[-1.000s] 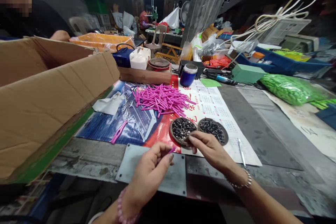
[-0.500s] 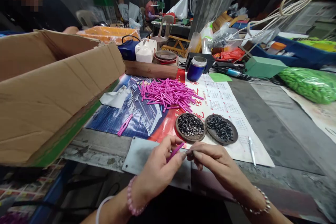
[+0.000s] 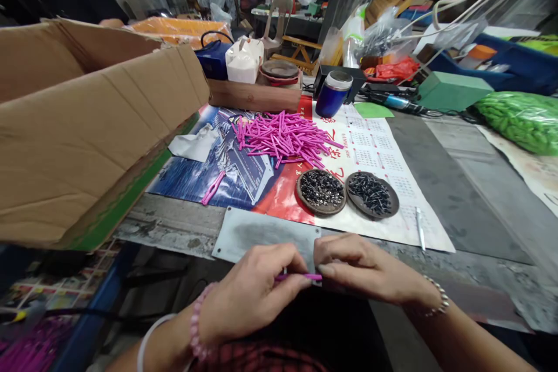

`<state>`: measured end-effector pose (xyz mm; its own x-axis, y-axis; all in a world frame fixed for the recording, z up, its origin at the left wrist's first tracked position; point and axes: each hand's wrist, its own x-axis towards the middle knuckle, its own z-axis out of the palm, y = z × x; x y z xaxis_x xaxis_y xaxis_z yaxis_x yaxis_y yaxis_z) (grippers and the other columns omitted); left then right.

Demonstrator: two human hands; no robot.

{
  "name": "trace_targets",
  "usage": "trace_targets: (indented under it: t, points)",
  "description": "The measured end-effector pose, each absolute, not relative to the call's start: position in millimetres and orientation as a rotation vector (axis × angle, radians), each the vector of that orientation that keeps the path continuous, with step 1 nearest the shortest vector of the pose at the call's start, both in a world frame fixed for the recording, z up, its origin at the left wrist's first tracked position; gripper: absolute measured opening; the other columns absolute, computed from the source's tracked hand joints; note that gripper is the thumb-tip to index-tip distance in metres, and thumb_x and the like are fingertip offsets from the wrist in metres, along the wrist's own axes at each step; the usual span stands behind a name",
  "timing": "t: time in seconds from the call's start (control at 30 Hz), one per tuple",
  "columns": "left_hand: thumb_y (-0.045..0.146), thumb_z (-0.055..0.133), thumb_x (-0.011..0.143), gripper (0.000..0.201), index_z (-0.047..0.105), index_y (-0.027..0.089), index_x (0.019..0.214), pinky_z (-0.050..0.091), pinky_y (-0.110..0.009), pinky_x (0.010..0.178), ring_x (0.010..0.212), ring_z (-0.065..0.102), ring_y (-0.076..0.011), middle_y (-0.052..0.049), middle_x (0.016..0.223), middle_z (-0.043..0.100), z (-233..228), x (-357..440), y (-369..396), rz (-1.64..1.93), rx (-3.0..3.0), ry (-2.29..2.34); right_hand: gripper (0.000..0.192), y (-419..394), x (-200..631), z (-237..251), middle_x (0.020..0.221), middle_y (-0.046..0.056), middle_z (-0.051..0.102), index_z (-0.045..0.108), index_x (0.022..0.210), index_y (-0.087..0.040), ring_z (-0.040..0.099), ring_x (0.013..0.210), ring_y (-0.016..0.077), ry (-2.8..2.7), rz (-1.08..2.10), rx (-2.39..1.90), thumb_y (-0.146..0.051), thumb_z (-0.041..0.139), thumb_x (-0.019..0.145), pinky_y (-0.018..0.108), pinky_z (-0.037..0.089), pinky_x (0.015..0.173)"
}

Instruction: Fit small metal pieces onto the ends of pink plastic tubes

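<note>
My left hand (image 3: pixel 257 290) pinches a thin pink stick (image 3: pixel 305 276) near the table's front edge. My right hand (image 3: pixel 361 270) meets it at the stick's right end, fingertips pressed together on a small part too tiny to make out. Beyond the hands lie two round dishes of small dark metal parts, the left dish (image 3: pixel 321 190) and the right dish (image 3: pixel 372 193). Farther back is a heap of pink sticks (image 3: pixel 283 136) on a printed poster. A single pink piece (image 3: pixel 213 187) lies apart to the left.
A large open cardboard box (image 3: pixel 87 122) fills the left. A grey metal plate (image 3: pixel 261 232) lies before the hands, a pen (image 3: pixel 419 228) to the right. A blue jar (image 3: pixel 333 94), a green box (image 3: pixel 451 91) and a bag of green pieces (image 3: pixel 521 119) stand behind. Another person sits far left.
My right hand left the left dish and came back to meet my left hand. Both hands drew toward me, and the pink stick now lies level between them.
</note>
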<state>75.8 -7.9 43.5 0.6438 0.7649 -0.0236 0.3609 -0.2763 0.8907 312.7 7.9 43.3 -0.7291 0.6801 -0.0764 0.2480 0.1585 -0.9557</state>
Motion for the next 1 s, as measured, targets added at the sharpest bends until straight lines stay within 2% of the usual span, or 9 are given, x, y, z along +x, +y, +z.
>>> trace_targets:
  t: [0.17, 0.4, 0.7, 0.87, 1.0]
  points:
    - [0.020, 0.062, 0.097, 0.007, 0.065, 0.020, 0.091, 0.044, -0.025, 0.067, 0.072, 0.062, -0.0166, -0.001, 0.083, 0.069, 45, 69, -13, 0.534, 2.080, 0.830, 0.040, 14, 312, 50, 0.075, 0.000, 0.054, 0.061, 0.077, -0.019, 0.051, 0.071, 0.0145, -2.221, 1.615, -0.753, -0.044, 0.046, 0.105, 0.027, 0.042, 0.070]
    - [0.021, 0.053, 0.102, 0.013, 0.063, 0.019, 0.093, 0.044, -0.029, 0.069, 0.076, 0.064, -0.0194, -0.004, 0.086, 0.069, 47, 63, -19, 0.475, 2.318, 0.812, 0.038, 21, 306, 58, 0.078, 0.003, 0.060, 0.068, 0.085, -0.020, 0.055, 0.073, 0.0158, -2.357, 1.679, -0.608, -0.040, 0.042, 0.106, 0.026, 0.046, 0.072]
    - [0.018, 0.052, 0.102, 0.017, 0.064, 0.016, 0.091, 0.046, -0.031, 0.065, 0.071, 0.063, -0.0195, -0.003, 0.082, 0.067, 42, 60, -20, 0.542, 2.422, 0.762, 0.023, 38, 295, 56, 0.075, 0.002, 0.054, 0.057, 0.077, -0.017, 0.052, 0.070, 0.0133, -2.413, 1.819, -0.355, -0.022, 0.050, 0.099, 0.024, 0.042, 0.068]
    - [0.016, 0.051, 0.102, 0.018, 0.063, 0.016, 0.088, 0.044, -0.032, 0.061, 0.067, 0.061, -0.0197, -0.002, 0.079, 0.066, 38, 59, -21, 0.571, 2.507, 0.758, 0.025, 40, 289, 68, 0.077, 0.001, 0.054, 0.053, 0.074, -0.020, 0.050, 0.072, 0.0139, -2.617, 1.740, -0.416, -0.017, 0.048, 0.099, 0.024, 0.043, 0.070]
    - [0.016, 0.051, 0.102, 0.023, 0.061, 0.017, 0.082, 0.042, -0.034, 0.057, 0.063, 0.060, -0.0202, -0.001, 0.075, 0.064, 33, 62, -23, 0.573, 2.607, 0.793, 0.023, 39, 282, 76, 0.078, 0.002, 0.061, 0.057, 0.074, -0.020, 0.054, 0.071, 0.0144, -2.837, 1.552, -0.485, -0.010, 0.052, 0.095, 0.024, 0.042, 0.067]
